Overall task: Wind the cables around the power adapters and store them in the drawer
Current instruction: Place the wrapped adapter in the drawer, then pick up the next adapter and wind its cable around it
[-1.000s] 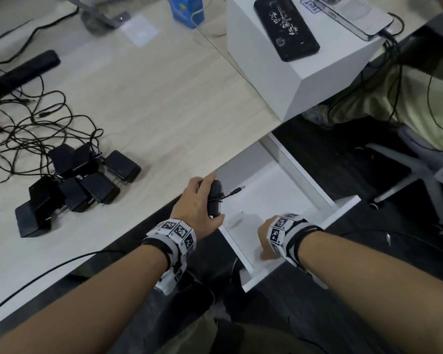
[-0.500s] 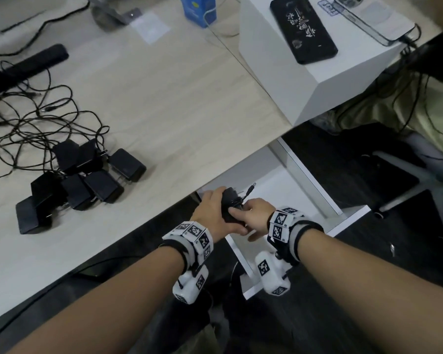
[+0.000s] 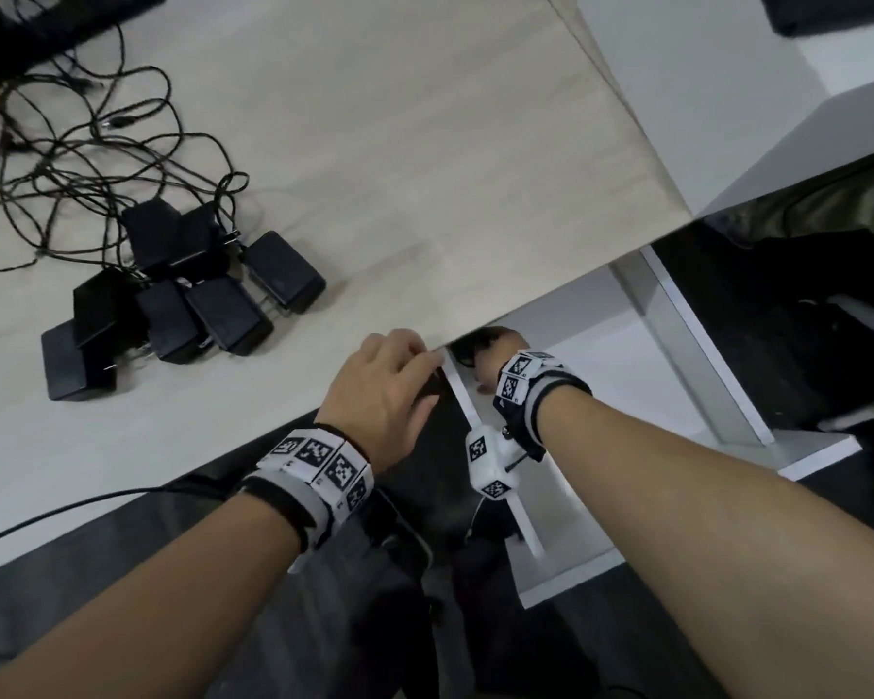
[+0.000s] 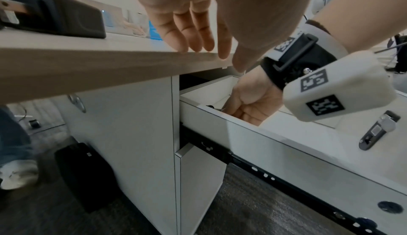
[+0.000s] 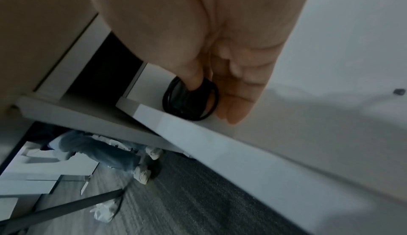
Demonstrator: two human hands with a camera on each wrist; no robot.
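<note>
Right hand (image 3: 495, 363) inside the open white drawer (image 3: 626, 375), thumb and fingers pinching a wound power adapter (image 5: 190, 99) at the back left corner, under the desk (image 3: 399, 169) edge. Left hand (image 3: 384, 391) empty, fingers relaxed and straight, at the desk's front edge. More adapters (image 3: 182, 300) heaped on the desktop, cables (image 3: 87, 138) tangled behind them.

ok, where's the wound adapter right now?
The wound adapter is in the right hand, inside the drawer at its back left corner, just under the desk edge.
</note>
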